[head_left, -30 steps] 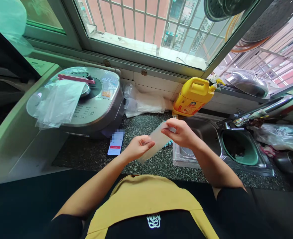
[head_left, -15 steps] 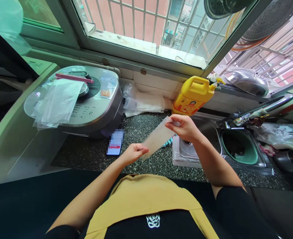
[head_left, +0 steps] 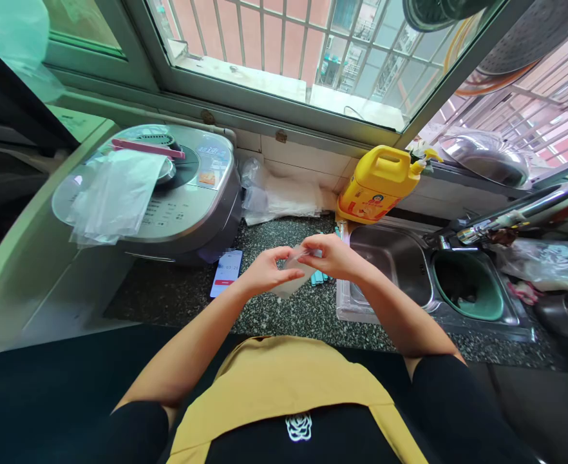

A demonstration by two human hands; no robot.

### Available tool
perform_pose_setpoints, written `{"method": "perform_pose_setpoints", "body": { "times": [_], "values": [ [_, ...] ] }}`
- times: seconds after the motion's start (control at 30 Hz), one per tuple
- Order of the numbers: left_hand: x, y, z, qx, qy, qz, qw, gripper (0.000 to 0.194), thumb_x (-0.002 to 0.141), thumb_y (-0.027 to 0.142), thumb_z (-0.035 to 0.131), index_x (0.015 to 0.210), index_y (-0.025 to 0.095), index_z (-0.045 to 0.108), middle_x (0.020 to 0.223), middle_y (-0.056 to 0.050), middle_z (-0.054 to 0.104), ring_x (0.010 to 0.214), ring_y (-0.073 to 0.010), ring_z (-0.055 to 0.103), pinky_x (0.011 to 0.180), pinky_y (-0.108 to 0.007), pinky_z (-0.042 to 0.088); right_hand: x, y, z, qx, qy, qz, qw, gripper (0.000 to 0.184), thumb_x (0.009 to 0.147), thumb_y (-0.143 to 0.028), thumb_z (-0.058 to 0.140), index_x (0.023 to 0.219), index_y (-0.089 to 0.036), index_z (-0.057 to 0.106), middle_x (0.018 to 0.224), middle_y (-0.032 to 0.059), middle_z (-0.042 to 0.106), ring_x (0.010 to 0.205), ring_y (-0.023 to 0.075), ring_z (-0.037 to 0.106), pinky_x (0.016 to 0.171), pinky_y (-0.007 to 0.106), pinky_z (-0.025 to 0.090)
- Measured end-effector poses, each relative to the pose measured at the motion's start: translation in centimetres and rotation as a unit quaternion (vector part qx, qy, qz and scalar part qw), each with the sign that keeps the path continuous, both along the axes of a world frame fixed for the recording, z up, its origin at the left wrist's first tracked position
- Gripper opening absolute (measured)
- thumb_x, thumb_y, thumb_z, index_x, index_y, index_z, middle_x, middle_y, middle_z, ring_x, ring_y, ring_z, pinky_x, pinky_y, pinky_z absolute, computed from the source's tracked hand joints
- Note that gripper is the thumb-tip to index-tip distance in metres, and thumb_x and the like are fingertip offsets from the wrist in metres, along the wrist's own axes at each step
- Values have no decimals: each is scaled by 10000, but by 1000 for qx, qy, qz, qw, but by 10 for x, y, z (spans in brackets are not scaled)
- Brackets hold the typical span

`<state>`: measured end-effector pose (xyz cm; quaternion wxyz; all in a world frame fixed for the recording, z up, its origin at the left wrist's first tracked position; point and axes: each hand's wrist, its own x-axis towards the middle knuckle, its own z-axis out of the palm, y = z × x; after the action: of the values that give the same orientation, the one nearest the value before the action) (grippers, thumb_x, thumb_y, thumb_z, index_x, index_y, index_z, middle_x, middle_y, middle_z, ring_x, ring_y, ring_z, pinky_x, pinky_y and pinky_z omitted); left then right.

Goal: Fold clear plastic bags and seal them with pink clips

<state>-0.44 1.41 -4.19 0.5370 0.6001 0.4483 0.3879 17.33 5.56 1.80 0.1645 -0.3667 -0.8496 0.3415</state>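
Observation:
A frosted clear plastic bag (head_left: 290, 287) is bunched between my two hands above the speckled counter. My right hand (head_left: 333, 255) pinches its upper end between thumb and fingers. Curled round the bag's left side is my left hand (head_left: 268, 270), thumb in front and fingers behind, with some plastic showing in the gap. Light-blue strips (head_left: 319, 278) lie on the counter just beyond my right hand, partly covered by it. A phone (head_left: 227, 273) with a lit screen rests left of my left hand.
At left a rice cooker (head_left: 187, 216) carries a stack of flat plastic bags (head_left: 120, 193) and a pink-handled item (head_left: 149, 149). More plastic packaging (head_left: 284, 196) lies against the wall. A yellow jug (head_left: 378, 183) stands behind the steel sink (head_left: 395, 258); a green basin (head_left: 494, 303) sits at right.
My hands have come closer together, and the bag, stretched flat between them before, is now gathered up. My right hand moved left and slightly down; my left hand moved up and right.

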Motion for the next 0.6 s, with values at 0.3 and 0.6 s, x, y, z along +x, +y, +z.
{"method": "perform_pose_setpoints", "body": {
  "times": [0.3, 0.6],
  "values": [
    [7, 0, 9, -69, -149, 108, 981, 458, 589, 570, 737, 644, 127, 635, 584, 3, 577, 548, -97, 482, 527, -217, 389, 3, -12, -54, -147, 241, -140, 949, 524, 701, -661, 594, 877, -168, 622, 831, 58, 658, 774, 169, 601, 744, 314, 475],
    [10, 4, 17, -8, -138, 164, 977, 367, 632, 506, 735, 639, 144, 673, 678, -24, 619, 652, -128, 539, 624, -248, 442, 0, -22, -72, -144, 248, -161, 944, 484, 702, -615, 635, 906, -177, 662, 879, 63, 694, 816, 189, 619, 782, 336, 488]
  ]
}}
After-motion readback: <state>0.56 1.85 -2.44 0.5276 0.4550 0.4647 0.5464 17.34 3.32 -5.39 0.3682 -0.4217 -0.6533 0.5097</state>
